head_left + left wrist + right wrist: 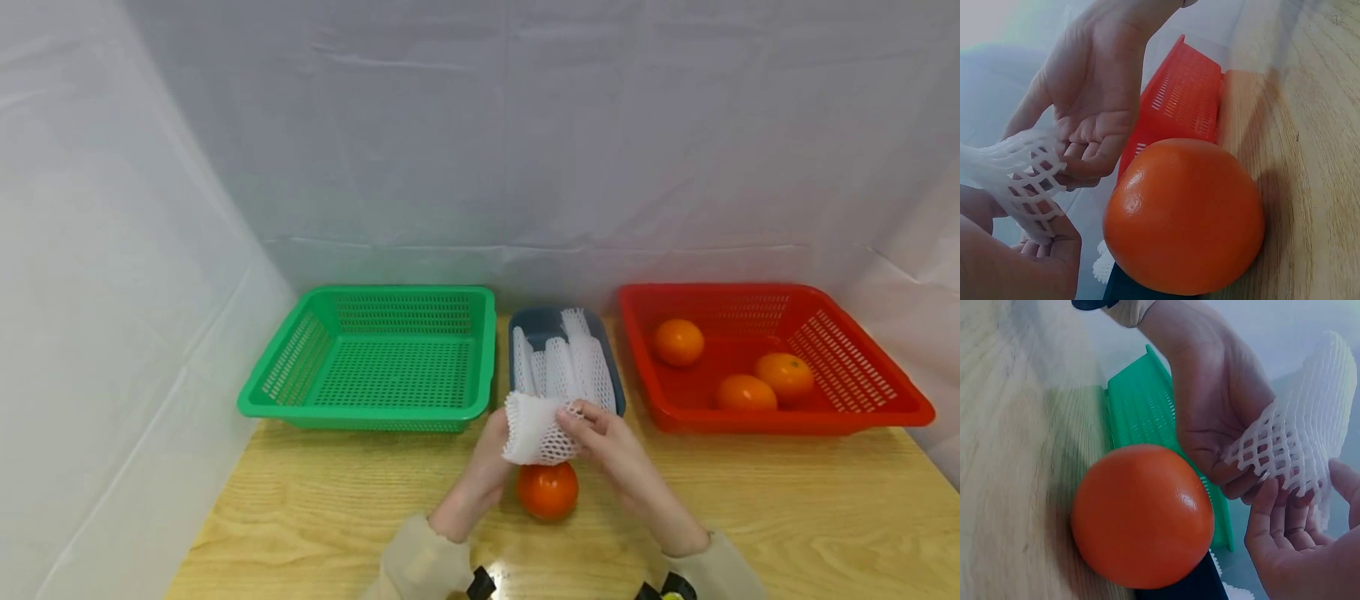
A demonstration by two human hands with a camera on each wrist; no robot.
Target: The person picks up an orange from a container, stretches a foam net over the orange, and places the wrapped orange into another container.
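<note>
In the head view, the left hand (pixel 489 460) and right hand (pixel 611 446) are gripping a white foam-mesh sleeve (pixel 534 429) above the wooden tabletop (pixel 352 492) near a round orange fruit (pixel 548 493), uneven pulling perhaps risking a tear; in the left-wrist view, the sleeve's long axis is running sideways, mouth rightward; in the right-wrist view, it is slanting, mouth lower-left.

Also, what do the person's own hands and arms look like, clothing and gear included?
The left hand and right hand wear no gloves. The left sleeve and right sleeve are plain beige fabric. Small black angular fittings show by both sleeves, with a yellow-green spot on the right side.
</note>
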